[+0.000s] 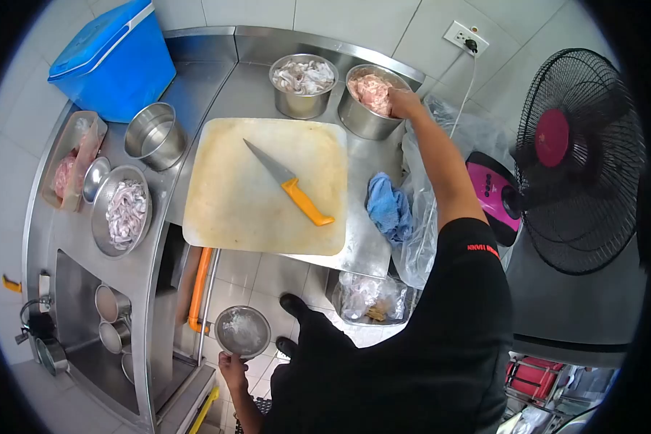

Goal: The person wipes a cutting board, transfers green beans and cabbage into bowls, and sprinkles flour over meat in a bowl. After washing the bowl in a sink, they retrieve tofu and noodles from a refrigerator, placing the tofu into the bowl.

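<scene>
My left hand (233,370) hangs low at the left, its fingers closed on the rim of a small round metal bowl (243,333) with whitish residue inside. My right hand (403,103) reaches into a steel pot (369,124) at the back right, which contains pale pink raw meat (370,92). Its fingers are hidden against the meat and the pot wall. Beside that pot stands a second steel pot (304,107) with greyish-white pieces. A knife (294,189) with a yellow handle lies diagonally on the white cutting board (224,210).
A blue cooler (119,72), an empty-looking steel pot (155,137) and a bowl of pale strips (125,217) stand left. To the right are a blue cloth (389,207), plastic sheeting (417,239) and a black fan (579,159). A sink (79,311) sits lower left; a bin (372,300) stands below.
</scene>
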`<state>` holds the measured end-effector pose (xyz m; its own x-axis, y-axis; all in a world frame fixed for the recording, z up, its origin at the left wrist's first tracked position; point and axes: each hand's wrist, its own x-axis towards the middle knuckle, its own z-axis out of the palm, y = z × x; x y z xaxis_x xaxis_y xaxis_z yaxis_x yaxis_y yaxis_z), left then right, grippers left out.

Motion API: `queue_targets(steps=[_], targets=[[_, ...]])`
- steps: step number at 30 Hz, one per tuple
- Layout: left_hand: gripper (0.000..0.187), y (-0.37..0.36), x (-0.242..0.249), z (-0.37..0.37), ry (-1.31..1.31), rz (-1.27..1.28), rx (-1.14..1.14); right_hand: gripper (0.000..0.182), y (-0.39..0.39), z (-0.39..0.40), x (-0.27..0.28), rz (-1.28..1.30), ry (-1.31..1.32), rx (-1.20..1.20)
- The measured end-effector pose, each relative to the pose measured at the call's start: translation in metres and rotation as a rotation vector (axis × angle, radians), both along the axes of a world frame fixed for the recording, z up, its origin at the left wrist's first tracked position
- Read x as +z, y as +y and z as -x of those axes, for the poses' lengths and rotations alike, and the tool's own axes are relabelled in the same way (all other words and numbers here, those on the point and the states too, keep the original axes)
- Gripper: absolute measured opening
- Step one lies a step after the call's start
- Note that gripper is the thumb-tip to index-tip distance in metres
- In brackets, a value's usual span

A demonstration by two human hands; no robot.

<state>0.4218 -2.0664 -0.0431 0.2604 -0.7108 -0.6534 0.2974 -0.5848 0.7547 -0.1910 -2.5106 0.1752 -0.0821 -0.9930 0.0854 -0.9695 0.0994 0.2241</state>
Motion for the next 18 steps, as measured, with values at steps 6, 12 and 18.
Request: queue_targets(steps=[6,12,18], targets=[[0.016,0.004,0.018,0.007,-0.014,0.065,0.049,0.028,0.004,0.003,0.027,0.132,-0.119,-0.057],[0.011,-0.016,0.048,-0.001,0.037,0.155,0.089,0.012,0.006,0.011,0.048,0.408,-1.058,-0.109],[0.013,-0.08,0.109,0.011,0.13,0.335,0.019,0.014,0.009,-0.007,0.074,0.518,-1.443,-0.071]])
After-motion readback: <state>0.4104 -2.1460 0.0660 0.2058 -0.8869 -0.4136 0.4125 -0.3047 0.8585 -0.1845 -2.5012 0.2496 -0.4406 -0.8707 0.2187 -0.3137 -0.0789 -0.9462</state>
